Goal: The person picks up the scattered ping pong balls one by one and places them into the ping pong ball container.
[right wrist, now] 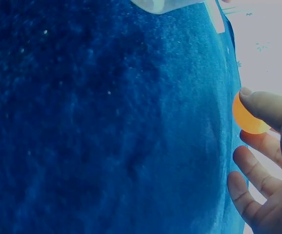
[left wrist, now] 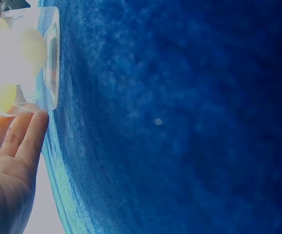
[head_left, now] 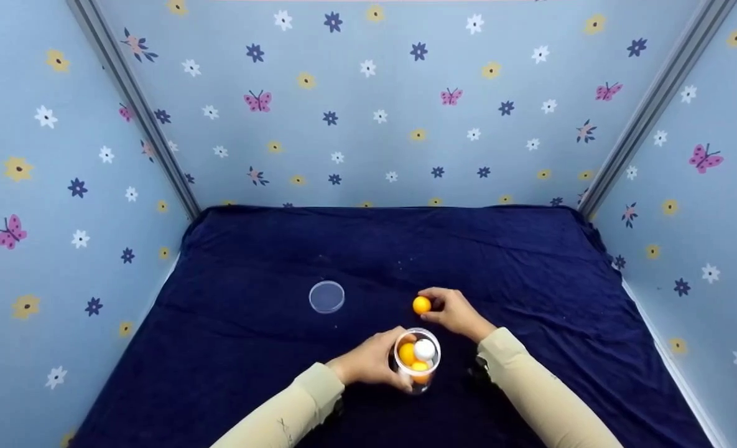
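Observation:
My left hand [head_left: 374,359] grips a clear plastic jar [head_left: 419,390] round its side, with the open top facing up. Inside it lie several balls, among them an orange ball [head_left: 407,354] and a white ball [head_left: 425,350]. In the left wrist view, the jar [left wrist: 53,58] looks washed out by glare, and the fingers of the left hand [left wrist: 9,170] lie against its wall. Beyond the jar, to the right, my right hand [head_left: 458,314] pinches another orange ball [head_left: 421,305]. Thumb and index finger hold that ball [right wrist: 248,117] in the right wrist view, the other fingers spread apart.
A round clear lid [head_left: 327,297] lies flat on the dark blue cloth [head_left: 250,348], left of the hands. Flower-patterned walls [head_left: 368,112] stand behind the cloth and on both sides, with grey posts [head_left: 138,99] at the corners.

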A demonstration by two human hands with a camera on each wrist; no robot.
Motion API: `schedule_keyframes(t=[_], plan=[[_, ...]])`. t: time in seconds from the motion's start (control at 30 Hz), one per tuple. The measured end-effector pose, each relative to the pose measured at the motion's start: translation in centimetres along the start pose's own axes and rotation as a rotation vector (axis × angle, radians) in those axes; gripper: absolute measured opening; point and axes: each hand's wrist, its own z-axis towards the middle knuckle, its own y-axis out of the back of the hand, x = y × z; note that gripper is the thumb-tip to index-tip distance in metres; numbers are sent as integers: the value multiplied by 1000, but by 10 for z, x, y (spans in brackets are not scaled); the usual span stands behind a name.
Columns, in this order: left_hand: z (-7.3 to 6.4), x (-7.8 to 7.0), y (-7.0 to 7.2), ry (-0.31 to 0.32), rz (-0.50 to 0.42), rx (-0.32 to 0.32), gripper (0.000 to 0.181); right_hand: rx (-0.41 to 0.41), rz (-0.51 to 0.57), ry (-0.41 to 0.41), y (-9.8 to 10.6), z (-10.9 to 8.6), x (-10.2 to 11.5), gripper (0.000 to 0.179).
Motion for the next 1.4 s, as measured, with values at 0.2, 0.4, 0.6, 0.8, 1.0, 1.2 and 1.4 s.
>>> schedule_keyframes(t=[0.2, 0.4, 0.6, 0.8, 1.0, 1.2, 1.4], plan=[[0, 1, -1, 8, 7, -1, 81, -12, 9, 8, 6, -3, 2, 45], [1, 1, -1, 3, 6, -6, 81, -26, 9, 11, 10, -6, 5, 45], [0, -1, -1, 16, 1, -6, 81, -41, 17, 34, 14, -9, 7, 45], [0, -1, -1, 17, 17, -9, 82, -51, 13, 37, 18, -14, 9, 46], [0, 1, -1, 12, 9, -12, 82, -57, 26, 33, 21, -18, 12, 47], [0, 0, -1, 17, -1, -10, 82, -65, 40, 30, 23, -21, 15, 46], [-1, 0, -1, 19, 7, -12, 82, -74, 73, 32, 26, -23, 20, 46]])
